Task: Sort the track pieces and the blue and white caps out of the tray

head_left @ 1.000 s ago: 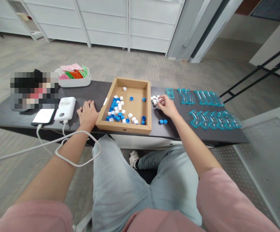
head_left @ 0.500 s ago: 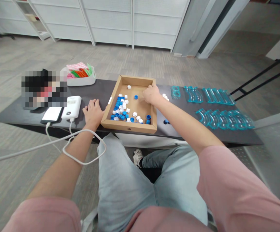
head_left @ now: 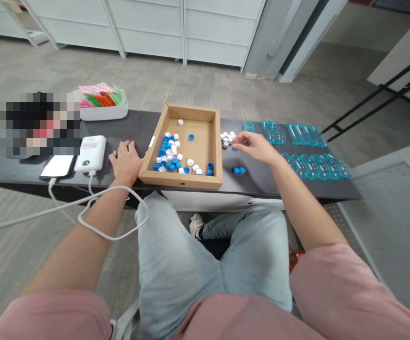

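My right hand (head_left: 254, 145) is above the dark table, right of the cardboard tray, its fingertips pinched on a small blue hexagonal piece (head_left: 234, 149). Just left of those fingertips lies a cluster of white hexagonal pieces (head_left: 227, 138). A short row of blue hexagonal pieces (head_left: 239, 170) sits nearer the front edge. My left hand (head_left: 126, 160) rests with fingers spread on the tabletop, close against the left side of the tray (head_left: 181, 180). Inside the tray, mixed blue and white pieces crowd the left and front, with one blue piece (head_left: 191, 137) apart near the middle.
Clear teal plastic parts (head_left: 314, 165) stand in rows at the right. To the left are a white power bank (head_left: 90, 153), a phone (head_left: 59, 166) and a white basket (head_left: 104, 112) of colourful items. A white cable (head_left: 109, 189) loops over my left forearm.
My right hand has moved out of the tray to the right, over the table beside the white cluster, with a blue piece in its fingers. My left hand stays beside the tray.
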`<state>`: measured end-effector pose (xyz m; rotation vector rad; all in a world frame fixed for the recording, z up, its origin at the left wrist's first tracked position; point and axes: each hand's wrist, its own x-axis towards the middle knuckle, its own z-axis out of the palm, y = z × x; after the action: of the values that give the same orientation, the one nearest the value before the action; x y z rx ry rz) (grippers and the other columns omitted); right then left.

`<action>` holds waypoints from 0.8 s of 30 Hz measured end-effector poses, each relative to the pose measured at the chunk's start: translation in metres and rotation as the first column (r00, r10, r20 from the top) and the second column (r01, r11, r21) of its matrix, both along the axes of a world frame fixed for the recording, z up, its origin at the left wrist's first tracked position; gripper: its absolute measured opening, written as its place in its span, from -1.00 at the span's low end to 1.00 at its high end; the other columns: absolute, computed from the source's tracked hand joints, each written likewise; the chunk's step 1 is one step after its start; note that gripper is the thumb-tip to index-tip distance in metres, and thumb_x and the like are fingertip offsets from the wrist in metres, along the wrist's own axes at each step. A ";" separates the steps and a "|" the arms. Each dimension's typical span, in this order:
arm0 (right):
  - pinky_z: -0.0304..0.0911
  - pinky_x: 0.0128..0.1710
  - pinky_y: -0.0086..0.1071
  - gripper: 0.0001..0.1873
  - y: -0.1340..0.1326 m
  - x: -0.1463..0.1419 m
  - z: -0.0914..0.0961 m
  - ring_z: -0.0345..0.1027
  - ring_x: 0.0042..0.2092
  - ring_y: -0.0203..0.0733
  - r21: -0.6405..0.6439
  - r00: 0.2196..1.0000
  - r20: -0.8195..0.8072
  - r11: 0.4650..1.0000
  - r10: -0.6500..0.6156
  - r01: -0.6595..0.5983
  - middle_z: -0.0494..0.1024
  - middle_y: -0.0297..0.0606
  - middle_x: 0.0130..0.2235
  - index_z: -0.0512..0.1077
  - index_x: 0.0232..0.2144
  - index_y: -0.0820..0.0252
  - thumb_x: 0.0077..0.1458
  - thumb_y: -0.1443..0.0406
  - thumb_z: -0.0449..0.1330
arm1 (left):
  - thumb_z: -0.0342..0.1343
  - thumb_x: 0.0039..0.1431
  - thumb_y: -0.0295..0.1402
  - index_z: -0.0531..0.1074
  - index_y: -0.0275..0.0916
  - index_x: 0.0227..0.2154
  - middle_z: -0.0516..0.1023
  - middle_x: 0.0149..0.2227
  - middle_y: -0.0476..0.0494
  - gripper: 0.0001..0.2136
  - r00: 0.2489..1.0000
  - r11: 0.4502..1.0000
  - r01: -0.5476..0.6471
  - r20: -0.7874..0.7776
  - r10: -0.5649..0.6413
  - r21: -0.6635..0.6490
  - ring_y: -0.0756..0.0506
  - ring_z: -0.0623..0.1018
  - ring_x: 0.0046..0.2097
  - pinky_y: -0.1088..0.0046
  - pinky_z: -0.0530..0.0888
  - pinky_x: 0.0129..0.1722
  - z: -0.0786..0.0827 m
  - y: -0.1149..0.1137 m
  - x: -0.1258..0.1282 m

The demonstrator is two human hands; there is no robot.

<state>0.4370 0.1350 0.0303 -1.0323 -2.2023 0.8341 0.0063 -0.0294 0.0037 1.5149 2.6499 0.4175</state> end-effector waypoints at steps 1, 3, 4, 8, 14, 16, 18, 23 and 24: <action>0.46 -0.15 -0.19 -0.44 -0.006 0.010 -0.010 0.56 -0.25 -0.07 -0.040 1.000 0.007 0.999 -0.022 0.022 0.75 -0.16 -0.21 0.67 -0.14 0.10 0.21 -0.22 0.50 | -0.07 0.55 -0.22 0.33 -0.40 0.62 0.30 0.66 -0.63 -0.31 1.000 1.000 0.002 0.002 -0.002 -0.002 -0.50 0.33 0.65 -0.22 0.17 0.65 0.000 0.000 0.000; 0.46 -0.16 -0.18 -0.44 -0.019 0.024 -0.030 0.56 -0.26 -0.06 -0.094 0.997 0.047 0.994 -0.056 0.061 0.74 -0.16 -0.23 0.67 -0.18 0.09 0.21 -0.25 0.47 | -0.10 0.55 -0.23 0.31 -0.47 0.62 0.29 0.66 -0.65 -0.30 1.000 1.000 0.012 0.008 -0.012 -0.009 -0.50 0.31 0.66 -0.23 0.15 0.65 0.001 -0.001 0.000; 0.47 -0.15 -0.17 -0.45 -0.026 0.028 -0.040 0.56 -0.25 -0.04 -0.092 0.995 0.064 0.993 -0.072 0.077 0.75 -0.15 -0.21 0.68 -0.19 0.09 0.24 -0.24 0.45 | -0.12 0.56 -0.25 0.30 -0.51 0.62 0.28 0.66 -0.67 -0.30 1.000 1.000 0.017 0.010 -0.017 -0.012 -0.50 0.30 0.66 -0.24 0.15 0.65 0.002 -0.002 0.000; 0.55 -0.03 -0.07 -0.48 -0.060 0.036 -0.063 0.56 -0.18 -0.01 0.030 0.981 0.018 0.981 -0.192 0.191 0.73 -0.05 0.02 0.71 0.00 0.08 0.41 -0.19 0.31 | -0.17 0.57 -0.32 0.30 -0.48 0.61 0.26 0.68 -0.65 -0.33 1.000 1.000 0.013 0.023 -0.013 -0.016 -0.46 0.29 0.67 -0.22 0.13 0.66 0.003 -0.002 0.001; 0.58 0.17 0.04 -0.25 -0.100 0.036 -0.069 0.57 0.01 0.11 0.145 0.981 0.128 0.982 -0.143 0.124 0.54 0.01 0.24 0.59 0.38 0.05 0.31 -0.13 0.51 | -0.18 0.57 -0.33 0.30 -0.42 0.62 0.27 0.67 -0.62 -0.34 1.000 1.000 0.001 0.029 0.000 -0.027 -0.47 0.31 0.67 -0.20 0.13 0.65 0.006 -0.002 0.003; 0.57 0.22 0.05 -0.33 -0.104 0.032 -0.070 0.58 0.04 0.13 0.151 0.980 0.151 0.982 -0.133 0.110 0.52 0.00 0.25 0.58 0.38 0.02 0.36 -0.06 0.47 | -0.19 0.57 -0.31 0.29 -0.46 0.63 0.25 0.68 -0.63 -0.32 1.000 0.999 0.006 0.029 -0.005 -0.038 -0.48 0.29 0.68 -0.20 0.13 0.65 0.007 -0.002 0.003; 0.58 0.20 0.05 -0.39 -0.104 0.028 -0.069 0.58 -0.04 0.07 0.137 0.979 0.155 0.984 -0.133 0.112 0.53 0.00 0.26 0.58 0.37 0.02 0.40 0.00 0.42 | -0.20 0.56 -0.30 0.28 -0.50 0.63 0.23 0.69 -0.63 -0.31 1.000 0.999 0.010 0.025 -0.009 -0.044 -0.48 0.28 0.68 -0.19 0.12 0.66 0.006 -0.002 0.002; 0.56 0.09 0.08 -0.45 -0.106 0.019 -0.047 0.53 -0.13 0.13 0.206 0.958 0.082 0.945 -0.276 0.254 0.60 0.02 0.18 0.61 0.29 -0.01 0.37 -0.03 0.41 | -0.13 0.56 -0.26 0.31 -0.43 0.63 0.28 0.67 -0.62 -0.31 1.000 1.000 0.006 0.014 -0.005 -0.024 -0.49 0.32 0.65 -0.19 0.15 0.65 0.002 -0.001 -0.001; 0.55 0.07 0.08 -0.50 -0.106 0.015 -0.038 0.52 -0.14 0.14 0.228 0.951 0.056 0.931 -0.305 0.286 0.63 0.00 0.13 0.62 0.25 -0.02 0.40 -0.04 0.39 | -0.11 0.56 -0.25 0.32 -0.39 0.63 0.29 0.67 -0.61 -0.32 1.000 1.000 0.001 0.011 -0.001 -0.015 -0.49 0.32 0.65 -0.19 0.16 0.64 0.000 0.000 -0.001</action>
<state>0.4515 0.0286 -0.0078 -1.2704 -2.0826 0.4086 0.0050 -0.0295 0.0041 1.5051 2.6383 0.4035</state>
